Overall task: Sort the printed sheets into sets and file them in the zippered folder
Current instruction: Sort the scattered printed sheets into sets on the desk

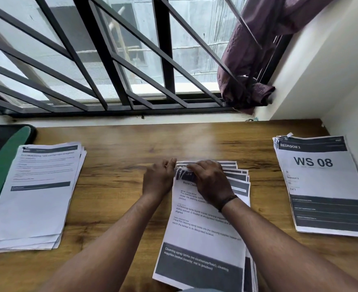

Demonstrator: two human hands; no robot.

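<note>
At nine o'clock, at the table's (pixel 115 207) far left edge, lies a dark and green folder (pixel 3 157), apparently the zippered one, though no zip shows. Just beside it sits a left stack (pixel 37 194) of printed sheets; its heading is too blurred to read.

At the centre, toward six o'clock, lies the fanned middle stack (pixel 203 234). The left hand (pixel 159 180) rests flat with fingers together against its top left corner. The right hand (pixel 211 182) presses on the top edge, its fingertips curling up the corners of several sheets. These sheets look light, floppy and prone to sliding apart, so lifting at a corner with the rest pinned seems wise. The top page reads "Cleaning spray bottle".

At three o'clock, the right stack (pixel 323 186) reads "BEDROOM 3" and "WS 08".
</note>
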